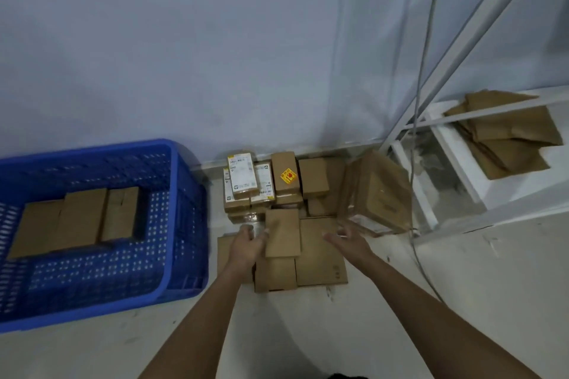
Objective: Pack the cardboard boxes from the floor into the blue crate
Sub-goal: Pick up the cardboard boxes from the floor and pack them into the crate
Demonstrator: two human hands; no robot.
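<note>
A blue crate [184, 224] stands on the floor at the left, with three cardboard boxes [77, 221] lying flat inside it. To its right a pile of cardboard boxes [314, 181] sits against the wall, some with white labels [243, 174]. My left hand [248, 248] touches the left edge of a narrow brown box [283, 232] on top of the front boxes, thumb against it. My right hand [345, 238] hovers with spread fingers above a flat box [320, 258], holding nothing. A bigger box [378, 194] leans tilted at the pile's right.
A white metal rack [455, 169] stands at the right with flattened cardboard [508, 132] on its lower shelf. A grey cable [415, 224] hangs down beside the rack onto the floor. The pale wall runs behind everything.
</note>
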